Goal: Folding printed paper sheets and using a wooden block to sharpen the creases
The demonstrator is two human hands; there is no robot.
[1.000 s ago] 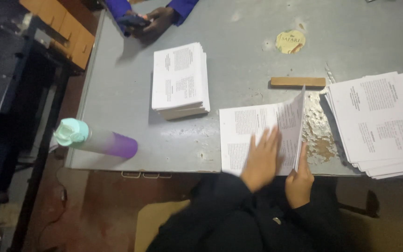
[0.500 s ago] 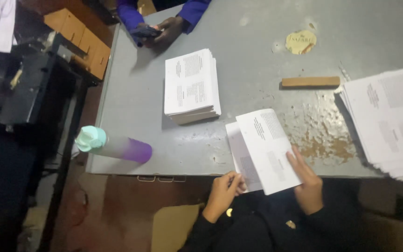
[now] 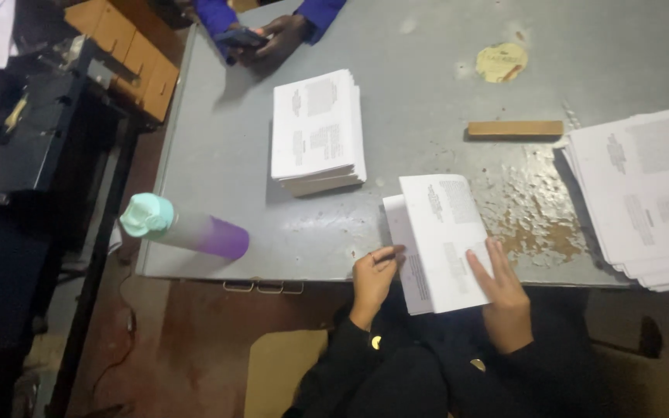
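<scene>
Grey and badly chipped, the metal table (image 3: 443,124) carries a stack of folded sheets (image 3: 317,131) near its middle and a spread pile of printed sheets (image 3: 648,193) at the right edge. A folded paper (image 3: 441,240) is held at the near edge: its left side is pinched by the left hand (image 3: 373,277), while the right hand (image 3: 501,298) is laid flat on it with fingers spread. A mint-capped purple bottle (image 3: 186,228) lies at the left, a wooden block (image 3: 515,128) farther back. Another person's hands (image 3: 272,35) are seen holding a phone at the far end.
</scene>
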